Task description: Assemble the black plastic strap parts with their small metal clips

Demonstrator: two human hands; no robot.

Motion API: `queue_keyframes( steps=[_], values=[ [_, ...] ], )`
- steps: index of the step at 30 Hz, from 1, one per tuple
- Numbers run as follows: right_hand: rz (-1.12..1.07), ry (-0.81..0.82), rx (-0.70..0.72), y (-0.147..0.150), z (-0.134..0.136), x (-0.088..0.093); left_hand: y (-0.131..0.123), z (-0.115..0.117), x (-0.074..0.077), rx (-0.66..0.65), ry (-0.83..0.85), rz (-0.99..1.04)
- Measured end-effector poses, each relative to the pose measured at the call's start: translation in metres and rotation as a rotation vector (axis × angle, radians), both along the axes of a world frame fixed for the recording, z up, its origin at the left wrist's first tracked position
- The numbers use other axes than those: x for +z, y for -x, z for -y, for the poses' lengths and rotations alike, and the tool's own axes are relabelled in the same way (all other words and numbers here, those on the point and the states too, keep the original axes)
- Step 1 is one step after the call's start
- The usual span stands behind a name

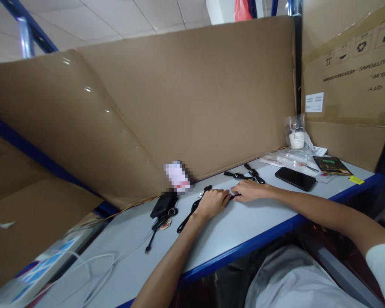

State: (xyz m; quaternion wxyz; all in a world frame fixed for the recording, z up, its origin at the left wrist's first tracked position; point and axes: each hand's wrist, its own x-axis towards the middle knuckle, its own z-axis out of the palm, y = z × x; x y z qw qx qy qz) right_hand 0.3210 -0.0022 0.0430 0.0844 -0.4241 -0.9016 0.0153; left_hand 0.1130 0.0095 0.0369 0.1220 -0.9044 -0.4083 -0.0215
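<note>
My left hand [212, 202] and my right hand [250, 190] meet over the table, fingers bent and closed. Between their fingertips runs a short piece of black strap [235, 196], pinched from both sides; most of it is hidden by the hands. Beside my left hand lies another black strap with a loop end [183, 223], partly under the wrist. Just beyond my right hand rest two more black straps with shiny metal fittings, one black strap [238, 176] and a second black strap [254, 173].
A phone [295, 178] lies right of my hands, near a dark booklet [332, 165] and a bagged cup [297, 139]. To the left are a black power bank-like box [162, 205], a short cable [150, 243] and white cables [111, 261]. Cardboard [195, 94] walls the back.
</note>
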Motion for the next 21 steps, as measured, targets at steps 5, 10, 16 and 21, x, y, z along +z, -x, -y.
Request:
queue_keyframes(
  steps=[5,10,16,21],
  values=[
    [0.009,0.006,0.001,0.002,0.0,-0.002,0.013,0.0,0.007,0.01,0.03,-0.008],
    [-0.005,0.013,0.003,0.001,-0.001,-0.002,0.01,-0.001,0.003,0.115,0.066,0.053],
    [-0.006,0.008,-0.003,0.002,-0.002,-0.002,0.003,0.001,0.003,0.081,0.054,0.129],
    [-0.011,0.026,0.001,0.001,-0.002,-0.002,0.009,0.0,0.005,0.054,0.08,0.129]
  ],
)
